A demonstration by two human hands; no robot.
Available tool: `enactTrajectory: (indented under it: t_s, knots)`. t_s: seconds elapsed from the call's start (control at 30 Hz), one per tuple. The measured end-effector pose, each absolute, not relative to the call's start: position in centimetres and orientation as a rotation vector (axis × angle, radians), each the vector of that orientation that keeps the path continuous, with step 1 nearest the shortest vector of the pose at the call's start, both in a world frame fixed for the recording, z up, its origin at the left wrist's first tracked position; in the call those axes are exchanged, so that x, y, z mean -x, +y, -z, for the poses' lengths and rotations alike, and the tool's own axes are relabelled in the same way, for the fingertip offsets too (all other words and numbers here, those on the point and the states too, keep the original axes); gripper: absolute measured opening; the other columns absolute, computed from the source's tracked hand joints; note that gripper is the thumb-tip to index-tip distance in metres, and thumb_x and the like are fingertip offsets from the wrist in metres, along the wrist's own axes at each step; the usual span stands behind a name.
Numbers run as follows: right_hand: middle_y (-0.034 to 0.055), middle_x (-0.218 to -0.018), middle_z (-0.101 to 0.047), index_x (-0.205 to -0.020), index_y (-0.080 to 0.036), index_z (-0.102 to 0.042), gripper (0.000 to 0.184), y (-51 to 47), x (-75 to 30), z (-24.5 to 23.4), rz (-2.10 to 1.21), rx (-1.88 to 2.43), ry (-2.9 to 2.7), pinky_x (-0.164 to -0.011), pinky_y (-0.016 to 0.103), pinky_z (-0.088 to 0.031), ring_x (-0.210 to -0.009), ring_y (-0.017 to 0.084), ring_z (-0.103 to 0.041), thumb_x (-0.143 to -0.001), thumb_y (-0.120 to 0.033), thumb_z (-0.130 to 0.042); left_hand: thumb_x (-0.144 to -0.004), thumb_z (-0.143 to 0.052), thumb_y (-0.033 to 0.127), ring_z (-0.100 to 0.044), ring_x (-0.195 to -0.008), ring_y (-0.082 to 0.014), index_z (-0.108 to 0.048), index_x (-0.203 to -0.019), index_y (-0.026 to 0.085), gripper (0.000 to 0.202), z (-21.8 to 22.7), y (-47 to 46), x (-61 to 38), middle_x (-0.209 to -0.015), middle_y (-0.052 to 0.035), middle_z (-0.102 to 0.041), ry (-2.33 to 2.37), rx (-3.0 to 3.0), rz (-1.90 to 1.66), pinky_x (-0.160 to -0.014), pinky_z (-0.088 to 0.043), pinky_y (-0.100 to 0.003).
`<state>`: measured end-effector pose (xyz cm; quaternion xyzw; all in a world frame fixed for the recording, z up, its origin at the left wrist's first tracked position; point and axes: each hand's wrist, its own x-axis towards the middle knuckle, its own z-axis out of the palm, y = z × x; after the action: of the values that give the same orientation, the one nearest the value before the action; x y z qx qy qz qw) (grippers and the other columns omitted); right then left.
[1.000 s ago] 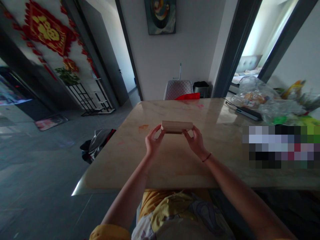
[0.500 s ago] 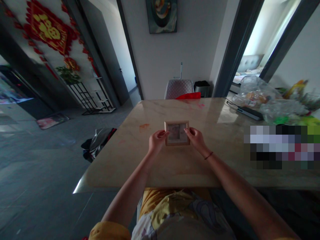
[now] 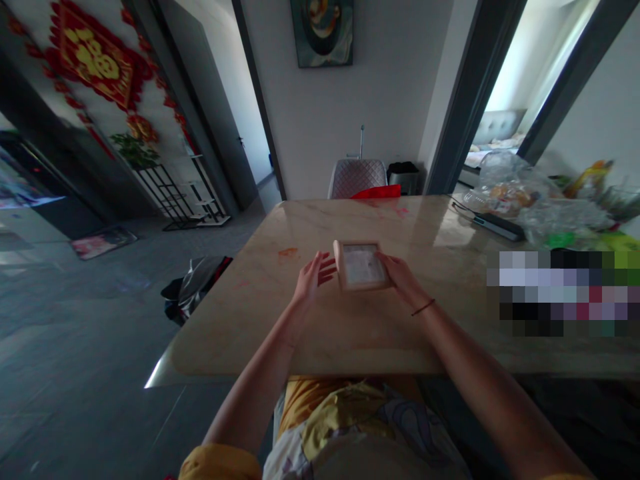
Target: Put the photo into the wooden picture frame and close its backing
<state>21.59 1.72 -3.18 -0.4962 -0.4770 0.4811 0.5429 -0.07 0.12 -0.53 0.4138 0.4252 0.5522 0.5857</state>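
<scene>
A small light wooden picture frame point(image 3: 361, 265) with a pale picture in it is held over the marble table point(image 3: 350, 320), its face turned up toward me. My right hand point(image 3: 403, 280) grips the frame's right edge from below. My left hand point(image 3: 313, 275) is just left of the frame with its fingers stretched out, off the wood or barely brushing it. A thin dark band circles my right wrist.
Clear plastic bags with food point(image 3: 520, 193) and a dark flat device point(image 3: 493, 225) lie at the table's far right, beside a blurred patch. A quilted chair back point(image 3: 357, 179) with a red item stands at the far edge. A dark bag point(image 3: 197, 283) lies on the floor left.
The frame was first edge-on between both hands, then was tipped face up. Now my left hand has let go and opened, and only the right hand holds the frame, shifted slightly right.
</scene>
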Motion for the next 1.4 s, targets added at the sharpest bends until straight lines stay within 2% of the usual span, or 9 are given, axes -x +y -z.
enactTrajectory:
  t_s: [0.13,0.27,0.37,0.47,0.67,0.97,1.17,1.3,1.4]
  knots:
    - [0.0023,-0.064,-0.064,-0.069,-0.017,-0.066,0.038,1.1,-22.6,2.3,-1.405,1.143,-1.323,-0.055,0.026,-0.038,-0.056,0.014,-0.053,-0.068,-0.054,-0.063,-0.083,-0.029,0.071,-0.066,-0.066,-0.0196,-0.068,-0.089,0.011,0.072,0.2,-0.3,0.4,-0.081,-0.0138,-0.070,0.884,-0.868,-0.827,-0.065,-0.052,-0.033]
    - [0.0008,-0.062,-0.065,-0.069,-0.016,-0.068,0.035,0.4,-22.7,1.8,-1.464,1.123,-1.517,-0.056,0.025,-0.038,-0.054,0.011,-0.052,-0.068,-0.051,-0.067,-0.082,-0.042,0.067,-0.064,-0.062,-0.0185,-0.068,-0.087,0.012,0.062,0.4,-1.1,0.1,-0.073,-0.0104,-0.070,0.882,-0.888,-0.559,-0.058,-0.052,-0.029]
    - [0.0022,-0.065,-0.067,-0.073,-0.015,-0.070,0.035,0.3,-22.4,1.8,-1.464,1.128,-1.521,-0.057,0.025,-0.039,-0.056,0.012,-0.055,-0.066,-0.050,-0.069,-0.080,-0.061,0.045,-0.062,-0.060,-0.0159,-0.067,-0.089,0.014,0.033,0.7,-1.3,-0.2,-0.073,-0.0057,-0.070,0.953,-0.906,-0.636,-0.053,-0.051,-0.025]
    - [0.0040,-0.068,-0.068,-0.072,-0.014,-0.069,0.036,0.8,-22.3,2.1,-1.419,1.131,-1.460,-0.058,0.025,-0.041,-0.059,0.013,-0.057,-0.064,-0.049,-0.071,-0.079,-0.065,0.032,-0.061,-0.059,-0.0151,-0.068,-0.086,0.013,0.020,1.1,-1.1,-0.4,-0.073,-0.0047,-0.070,1.018,-0.910,-0.713,-0.051,-0.051,-0.024]
    - [0.0073,-0.089,-0.071,-0.089,-0.019,-0.066,0.036,1.9,-23.0,2.4,-1.257,1.217,-1.132,-0.049,0.022,-0.043,-0.055,0.010,-0.057,-0.073,-0.050,-0.063,-0.079,-0.064,0.032,-0.063,-0.063,-0.0156,-0.068,-0.084,0.013,0.020,1.4,-0.3,-0.3,-0.076,-0.0062,-0.071,1.058,-0.765,-0.822,-0.056,-0.052,-0.024]
    - [0.0064,-0.078,-0.071,-0.084,-0.018,-0.064,0.029,0.5,-22.2,2.0,-1.681,0.981,-1.317,-0.060,0.028,-0.055,-0.065,0.016,-0.067,-0.071,-0.043,-0.070,-0.083,-0.059,0.025,-0.063,-0.072,-0.0104,-0.065,-0.087,0.019,0.009,0.5,-0.2,-0.5,-0.086,-0.0004,-0.069,0.847,-0.732,-1.167,-0.067,-0.052,-0.023]
    - [0.0070,-0.084,-0.071,-0.079,-0.016,-0.066,0.029,0.7,-22.1,2.2,-1.578,0.929,-1.278,-0.071,0.029,-0.054,-0.074,0.016,-0.067,-0.064,-0.039,-0.076,-0.071,-0.070,0.021,-0.064,-0.088,-0.0132,-0.063,-0.106,0.021,0.036,0.7,-0.4,-0.5,-0.099,-0.0022,-0.069,0.749,-0.906,-1.169,-0.080,-0.049,-0.025]
    - [0.0060,-0.088,-0.070,-0.082,-0.019,-0.064,0.030,0.7,-22.2,1.7,-1.472,0.822,-1.186,-0.079,0.035,-0.052,-0.080,0.018,-0.067,-0.068,-0.045,-0.070,-0.080,-0.062,0.034,-0.065,-0.082,-0.0142,-0.065,-0.091,0.014,0.023,0.7,0.1,-0.3,-0.091,-0.0066,-0.070,0.721,-0.812,-1.147,-0.079,-0.050,-0.027]
    - [0.0058,-0.090,-0.070,-0.083,-0.020,-0.063,0.031,0.8,-22.5,1.4,-1.364,0.813,-1.144,-0.078,0.035,-0.051,-0.082,0.018,-0.066,-0.071,-0.048,-0.065,-0.080,-0.063,0.032,-0.066,-0.080,-0.0143,-0.065,-0.084,0.013,0.019,0.8,0.3,-0.2,-0.086,-0.0062,-0.070,0.698,-0.799,-1.158,-0.082,-0.051,-0.029]
